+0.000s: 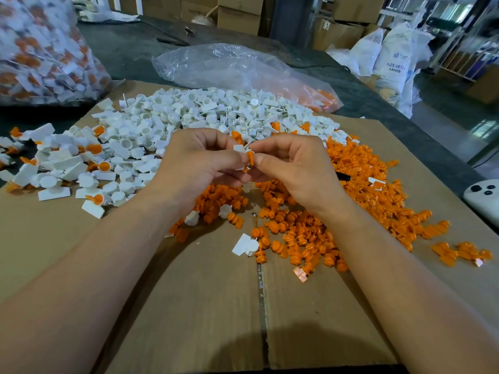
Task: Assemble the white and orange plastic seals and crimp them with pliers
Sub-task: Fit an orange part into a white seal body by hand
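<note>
My left hand [198, 164] pinches a white seal body [239, 149] above the cardboard. My right hand [293, 168] pinches an orange insert [250, 158] and holds it against the white body. Both hands meet at the middle of the view. A heap of white seal bodies [194, 114] lies behind the hands. Orange inserts [337, 211] are spread below and to the right. Assembled white-and-orange seals [67, 163] lie at the left. A dark handle [343, 176], perhaps the pliers, pokes out of the orange pile beside my right hand.
A flattened cardboard sheet [189, 306] covers the table. A clear bag with orange parts [243, 68] lies at the back. A full bag of assembled seals [46, 49] stands at the far left. A white device [483, 198] sits at the right edge.
</note>
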The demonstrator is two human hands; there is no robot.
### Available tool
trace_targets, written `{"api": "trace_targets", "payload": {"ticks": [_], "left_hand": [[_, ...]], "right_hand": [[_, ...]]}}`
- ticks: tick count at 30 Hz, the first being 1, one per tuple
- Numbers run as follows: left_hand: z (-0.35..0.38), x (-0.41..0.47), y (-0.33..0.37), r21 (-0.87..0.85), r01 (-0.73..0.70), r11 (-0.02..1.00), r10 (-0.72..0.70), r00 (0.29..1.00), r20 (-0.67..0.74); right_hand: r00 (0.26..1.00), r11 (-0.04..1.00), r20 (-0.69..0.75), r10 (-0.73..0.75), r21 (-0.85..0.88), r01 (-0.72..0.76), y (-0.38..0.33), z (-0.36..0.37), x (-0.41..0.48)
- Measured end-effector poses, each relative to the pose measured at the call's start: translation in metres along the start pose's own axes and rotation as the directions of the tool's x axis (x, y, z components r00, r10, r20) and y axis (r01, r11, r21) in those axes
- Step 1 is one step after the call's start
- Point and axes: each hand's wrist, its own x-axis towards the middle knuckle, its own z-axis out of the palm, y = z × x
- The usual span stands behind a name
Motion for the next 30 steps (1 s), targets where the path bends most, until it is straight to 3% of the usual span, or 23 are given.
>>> {"api": "trace_targets", "payload": {"ticks": [8, 15, 30], "left_hand": [[-0.0013, 0.0009, -0.0005, -0.013, 0.065, 0.998, -0.065, 0.998, 0.002], [-0.0022, -0.0006, 0.0038, -0.049, 0.106, 0.993, -0.106, 0.994, -0.006], [-0.0029, -0.0030, 0.0074, 0.023, 0.125, 0.992, -0.124, 0.992, -0.038]], "right_hand": [[0.999, 1.000, 0.019, 0.027, 0.004, -0.027, 0.0013, -0.0002, 0.0009], [0.992, 0.990, 0.004, -0.129, -0.061, 0.129, -0.0012, 0.0028, -0.0015], [0.986, 0.990, 0.094, -0.135, -0.037, 0.139, 0.0034, -0.0057, 0.0010]]}}
